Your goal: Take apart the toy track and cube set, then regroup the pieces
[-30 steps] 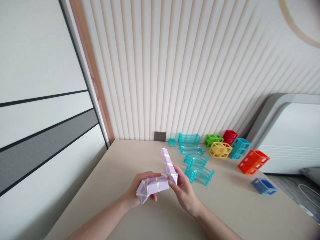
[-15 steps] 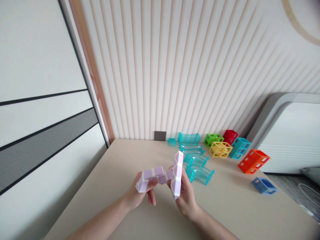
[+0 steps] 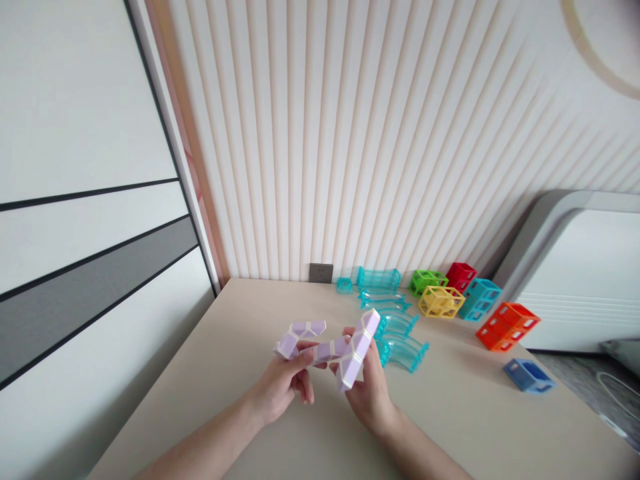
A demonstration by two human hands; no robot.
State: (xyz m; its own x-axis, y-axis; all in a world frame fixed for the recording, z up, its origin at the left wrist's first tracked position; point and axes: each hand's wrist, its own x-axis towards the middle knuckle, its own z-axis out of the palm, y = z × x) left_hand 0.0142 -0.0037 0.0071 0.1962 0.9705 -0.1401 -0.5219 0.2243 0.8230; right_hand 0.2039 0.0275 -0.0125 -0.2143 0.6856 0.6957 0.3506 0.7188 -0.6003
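Both hands hold a pale purple twist snake puzzle (image 3: 361, 342) with whitish edges, raised above the table. My left hand (image 3: 279, 389) pinches its middle stretch between thumb and fingers, while the left end bends up and back over that hand. Around the right-hand section, my right hand (image 3: 371, 392) is closed, its palm partly hidden behind a straight run of segments that slants up to the right. Just beyond the right hand lie clear teal tube pieces (image 3: 407, 351).
The beige table (image 3: 220, 360) meets a ribbed wall with a dark socket (image 3: 321, 273). Coloured frame blocks stand at the right: green (image 3: 427, 283), yellow (image 3: 441, 302), red (image 3: 461, 276), teal (image 3: 480, 299) and orange (image 3: 507, 327). A blue block (image 3: 529, 375) sits near the right edge.
The snake puzzle's left part has been turned, so its end now folds up and back. Its right section tilts further right, and the middle segments show more.
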